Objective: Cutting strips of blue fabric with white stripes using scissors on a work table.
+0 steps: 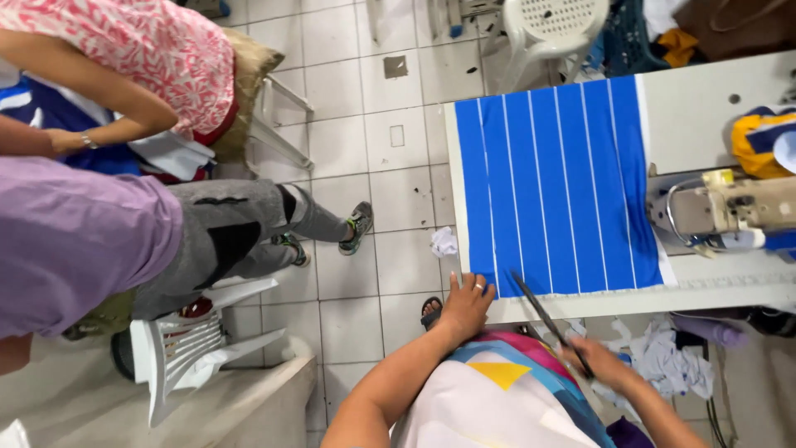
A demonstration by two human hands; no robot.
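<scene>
1. My left hand (464,309) lies flat with the fingers spread, pressing the near corner of the blue fabric (551,182) at the table (705,108) edge; its grip is released, clasping nothing.
2. My right hand (599,362) is clenched around the handles of long dark scissors (543,314), whose blades point toward 11 o'clock and reach the fabric's near hem.
3. The blue fabric, with thin white stripes running away from me, lies spread flat across the white table, directly at 12 o'clock from my hands.
4. A beige sewing machine (721,211) stands on the table at 2 o'clock, just beside the fabric's right edge; a yellow and blue cloth bundle (763,141) sits beyond it.
5. White fabric scraps (663,357) lie heaped under the table at 3 o'clock of my right hand.
6. A crumpled white scrap (444,241) rests on the tiled floor at 11 o'clock of my left hand.
7. At 9 o'clock, a person in grey trousers (224,241) sits on a white plastic chair (186,353).
</scene>
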